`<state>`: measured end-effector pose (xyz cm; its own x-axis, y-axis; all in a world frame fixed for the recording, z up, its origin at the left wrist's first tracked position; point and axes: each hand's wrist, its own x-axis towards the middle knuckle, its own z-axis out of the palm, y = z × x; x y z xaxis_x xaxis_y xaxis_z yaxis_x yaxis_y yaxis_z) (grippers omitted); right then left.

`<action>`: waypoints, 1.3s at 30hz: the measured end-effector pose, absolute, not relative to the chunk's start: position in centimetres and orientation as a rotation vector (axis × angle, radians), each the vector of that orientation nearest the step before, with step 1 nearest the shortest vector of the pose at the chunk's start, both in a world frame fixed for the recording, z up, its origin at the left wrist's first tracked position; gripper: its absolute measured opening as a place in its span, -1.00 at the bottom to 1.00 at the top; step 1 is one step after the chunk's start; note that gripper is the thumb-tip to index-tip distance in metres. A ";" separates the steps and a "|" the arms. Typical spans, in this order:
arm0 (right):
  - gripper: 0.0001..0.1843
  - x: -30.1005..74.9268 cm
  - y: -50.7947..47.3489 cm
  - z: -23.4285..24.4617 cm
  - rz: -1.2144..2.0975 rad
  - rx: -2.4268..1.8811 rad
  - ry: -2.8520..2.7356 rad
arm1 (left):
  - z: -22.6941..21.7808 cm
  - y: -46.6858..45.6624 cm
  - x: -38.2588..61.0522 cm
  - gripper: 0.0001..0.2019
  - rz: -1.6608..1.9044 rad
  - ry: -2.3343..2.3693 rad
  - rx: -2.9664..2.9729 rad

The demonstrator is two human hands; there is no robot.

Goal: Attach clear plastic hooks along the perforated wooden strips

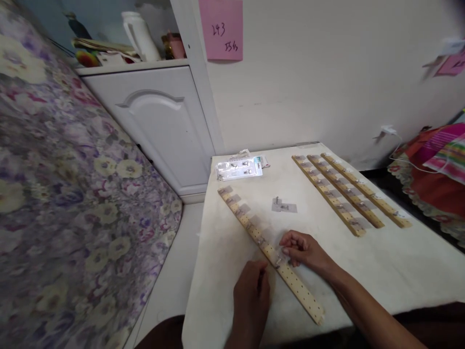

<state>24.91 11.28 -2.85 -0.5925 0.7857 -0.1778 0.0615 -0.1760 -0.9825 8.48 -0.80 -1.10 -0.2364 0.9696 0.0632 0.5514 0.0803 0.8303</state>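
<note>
A long wooden strip [300,292] with rows of small holes lies slantwise on the table. Clear plastic squares with small metal hooks sit along its far part. My right hand [303,249] pinches a clear plastic hook piece [279,257] at the strip's right edge. On the near left side, my left hand [252,288] is curled closed, its knuckles close to the strip; its fingertips are hidden. Beyond my right hand lie loose clear hook pieces [284,206] on the cloth.
Three more wooden strips [327,194] bearing hook pieces lie at the right. Clear plastic packaging [239,167] sits at the back left of the white-covered table [225,232]. A white cabinet [152,131] and a floral curtain [72,194] stand left; the wall [290,97] is behind.
</note>
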 end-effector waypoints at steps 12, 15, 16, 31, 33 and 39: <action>-0.90 24.2 11.1 -2.7 1.796 -1.026 -1.617 | -2.9 -1.0 8.1 -0.66 0.958 1.900 1.842; -0.92 24.1 11.1 -2.5 1.783 -1.046 -1.623 | -3.3 -1.2 8.0 -0.64 0.933 1.919 1.905; -0.92 24.1 11.1 -2.5 1.782 -1.053 -1.624 | -3.4 -1.2 7.9 -0.63 0.923 1.925 1.917; -0.94 24.2 11.2 -2.4 1.758 -1.079 -1.646 | -3.2 -1.0 8.1 -0.66 0.949 1.966 1.678; -0.94 24.2 11.2 -2.6 1.752 -1.075 -1.647 | -3.5 -1.0 7.9 -0.63 0.911 1.968 1.773; -0.91 24.3 11.2 -2.6 1.742 -1.072 -1.656 | -3.1 -1.0 8.0 -0.65 0.911 1.939 1.710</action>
<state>24.28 11.18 -2.55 -0.5620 0.8032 -0.1974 0.1568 -0.1308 -0.9789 7.99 -1.00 -3.11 -0.1735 0.9772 0.1222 0.7180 0.0406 0.6949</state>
